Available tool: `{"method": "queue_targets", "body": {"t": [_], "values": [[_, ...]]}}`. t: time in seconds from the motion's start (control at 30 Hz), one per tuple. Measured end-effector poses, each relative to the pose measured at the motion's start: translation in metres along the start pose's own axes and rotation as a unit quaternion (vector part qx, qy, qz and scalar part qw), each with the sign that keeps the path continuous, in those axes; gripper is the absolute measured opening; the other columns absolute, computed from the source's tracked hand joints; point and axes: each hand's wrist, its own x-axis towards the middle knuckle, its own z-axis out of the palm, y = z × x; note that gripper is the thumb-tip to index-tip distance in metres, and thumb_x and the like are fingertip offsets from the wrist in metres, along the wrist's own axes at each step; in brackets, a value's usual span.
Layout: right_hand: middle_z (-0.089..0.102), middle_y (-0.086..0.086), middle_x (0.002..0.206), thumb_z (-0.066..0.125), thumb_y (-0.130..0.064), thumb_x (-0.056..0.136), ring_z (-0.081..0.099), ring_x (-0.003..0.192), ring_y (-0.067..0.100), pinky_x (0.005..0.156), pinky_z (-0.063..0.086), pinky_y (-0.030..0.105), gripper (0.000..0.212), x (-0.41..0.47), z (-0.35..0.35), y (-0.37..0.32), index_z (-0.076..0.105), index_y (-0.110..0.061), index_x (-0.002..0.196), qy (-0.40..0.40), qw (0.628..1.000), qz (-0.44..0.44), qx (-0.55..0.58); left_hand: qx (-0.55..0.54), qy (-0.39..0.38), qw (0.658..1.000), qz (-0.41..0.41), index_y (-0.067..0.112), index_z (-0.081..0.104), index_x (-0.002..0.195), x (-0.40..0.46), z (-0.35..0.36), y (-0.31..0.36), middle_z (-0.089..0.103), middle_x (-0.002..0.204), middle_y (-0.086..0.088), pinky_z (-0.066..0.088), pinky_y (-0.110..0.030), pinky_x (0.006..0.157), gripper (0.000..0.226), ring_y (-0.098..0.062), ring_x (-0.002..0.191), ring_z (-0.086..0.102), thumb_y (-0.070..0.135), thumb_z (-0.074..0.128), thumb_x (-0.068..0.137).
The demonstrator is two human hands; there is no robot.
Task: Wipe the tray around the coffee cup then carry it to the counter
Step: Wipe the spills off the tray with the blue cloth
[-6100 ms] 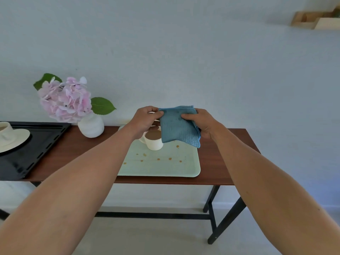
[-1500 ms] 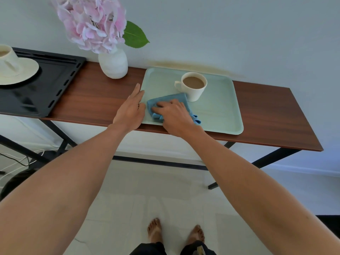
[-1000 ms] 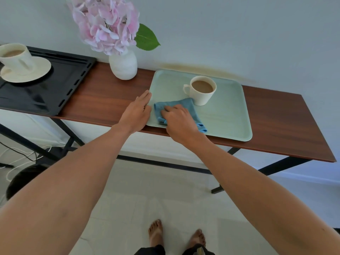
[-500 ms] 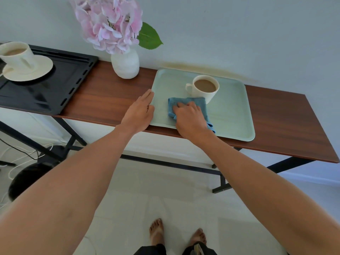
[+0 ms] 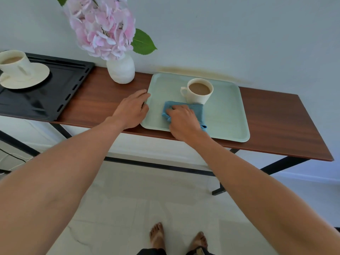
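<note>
Fingers (image 5: 174,110) of the right hand (image 5: 183,120) press flat on the blue cloth (image 5: 197,110); left hand (image 5: 131,111) lies open, steadying the tray (image 5: 230,115). Wipe gently beside the coffee cup (image 5: 199,91).

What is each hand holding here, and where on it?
Right hand presses the blue cloth flat from above on the pale green tray; left hand steadies the tray's left edge.

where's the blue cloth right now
In the head view the blue cloth lies on the mint tray, pressed under the right hand, just in front of the coffee cup.
</note>
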Motion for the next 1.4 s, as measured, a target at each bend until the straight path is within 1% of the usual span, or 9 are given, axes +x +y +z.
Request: {"method": "queue_targets", "body": {"t": [0.1, 0.2, 0.4, 0.6, 0.8, 1.0, 1.2, 1.27, 1.4], "values": [[0.062, 0.000, 0.122, 0.051, -0.007, 0.087, 0.052, 0.117, 0.027, 0.097, 0.042, 0.041, 0.041, -0.005, 0.005, -0.015, 0.064, -0.019, 0.124, -0.019, 0.999, -0.042, 0.022, -0.020, -0.018, 1.000, -0.015, 0.018, 0.024, 0.160, 0.016, 0.005, -0.001, 0.020, 0.167, -0.005, 0.013, -0.046, 0.124, 0.056, -0.021, 0.154, 0.016, 0.027, 0.031, 0.104], [0.066, -0.001, 0.110, 0.052, -0.008, 0.086, 0.055, 0.106, 0.027, 0.088, 0.043, 0.039, 0.028, -0.021, 0.011, -0.007, 0.067, -0.016, 0.109, 0.010, 1.000, -0.011, 0.000, -0.022, -0.029, 0.999, -0.040, 0.026, 0.019, 0.161, 0.022, 0.011, -0.008, 0.018, 0.168, 0.001, 0.003, -0.046, 0.124, 0.057, -0.019, 0.155, 0.009, 0.030, 0.024, 0.104], [0.063, 0.007, 0.118, 0.052, -0.010, 0.091, 0.050, 0.109, 0.031, 0.090, 0.040, 0.041, 0.024, 0.006, 0.013, -0.024, 0.065, -0.010, 0.111, 0.041, 0.997, 0.059, 0.008, -0.019, -0.010, 0.999, -0.045, 0.030, 0.023, 0.160, 0.021, 0.023, -0.018, 0.031, 0.164, 0.005, 0.003, -0.044, 0.123, 0.055, -0.016, 0.155, 0.012, 0.035, 0.017, 0.105], [0.065, -0.004, 0.118, 0.053, -0.007, 0.086, 0.050, 0.111, 0.027, 0.093, 0.043, 0.037, 0.037, -0.007, 0.014, -0.024, 0.066, -0.017, 0.119, -0.010, 0.998, -0.050, 0.038, -0.030, 0.007, 0.999, -0.045, 0.031, 0.026, 0.158, 0.022, 0.027, -0.021, 0.032, 0.163, 0.009, 0.003, -0.041, 0.123, 0.055, -0.012, 0.154, 0.014, 0.033, 0.016, 0.104], [0.067, -0.005, 0.115, 0.052, -0.005, 0.085, 0.053, 0.106, 0.028, 0.089, 0.046, 0.041, 0.036, -0.026, 0.007, 0.027, 0.068, -0.017, 0.115, 0.014, 0.999, 0.037, 0.007, -0.024, 0.011, 0.999, -0.046, 0.031, 0.027, 0.157, 0.023, 0.027, -0.021, 0.033, 0.163, 0.007, 0.003, -0.040, 0.123, 0.057, -0.011, 0.154, 0.013, 0.035, 0.013, 0.102], [0.069, -0.003, 0.122, 0.051, 0.002, 0.083, 0.055, 0.114, 0.026, 0.096, 0.047, 0.042, 0.046, -0.028, 0.002, 0.018, 0.071, -0.019, 0.119, -0.030, 0.995, -0.032, 0.089, -0.028, 0.009, 0.998, -0.049, 0.031, 0.027, 0.157, 0.022, 0.025, -0.018, 0.031, 0.163, 0.009, 0.004, -0.040, 0.124, 0.057, -0.010, 0.154, 0.013, 0.035, 0.015, 0.102], [0.065, 0.004, 0.110, 0.049, -0.002, 0.083, 0.060, 0.097, 0.027, 0.081, 0.053, 0.039, 0.041, -0.044, -0.011, 0.083, 0.072, -0.028, 0.106, 0.012, 0.986, 0.131, 0.102, -0.030, 0.008, 0.998, -0.051, 0.030, 0.028, 0.157, 0.019, 0.024, -0.016, 0.032, 0.163, 0.008, 0.002, -0.038, 0.124, 0.053, -0.009, 0.154, 0.011, 0.033, 0.017, 0.106], [0.069, 0.004, 0.113, 0.050, 0.001, 0.082, 0.059, 0.107, 0.029, 0.087, 0.048, 0.038, 0.042, -0.041, -0.011, 0.080, 0.072, -0.022, 0.109, 0.026, 0.992, 0.097, 0.082, -0.032, 0.007, 0.998, -0.054, 0.030, 0.028, 0.157, 0.019, 0.023, -0.014, 0.032, 0.163, 0.009, 0.002, -0.038, 0.124, 0.052, -0.009, 0.154, 0.011, 0.032, 0.018, 0.106], [0.060, -0.009, 0.141, 0.047, 0.007, 0.083, 0.049, 0.129, 0.020, 0.110, 0.038, 0.041, 0.062, -0.056, -0.009, 0.085, 0.067, -0.026, 0.131, -0.048, 0.992, -0.012, 0.114, -0.033, 0.004, 0.998, -0.055, 0.029, 0.028, 0.157, 0.019, 0.021, -0.013, 0.031, 0.164, 0.008, 0.003, -0.039, 0.124, 0.052, -0.011, 0.154, 0.012, 0.031, 0.018, 0.106]]}}
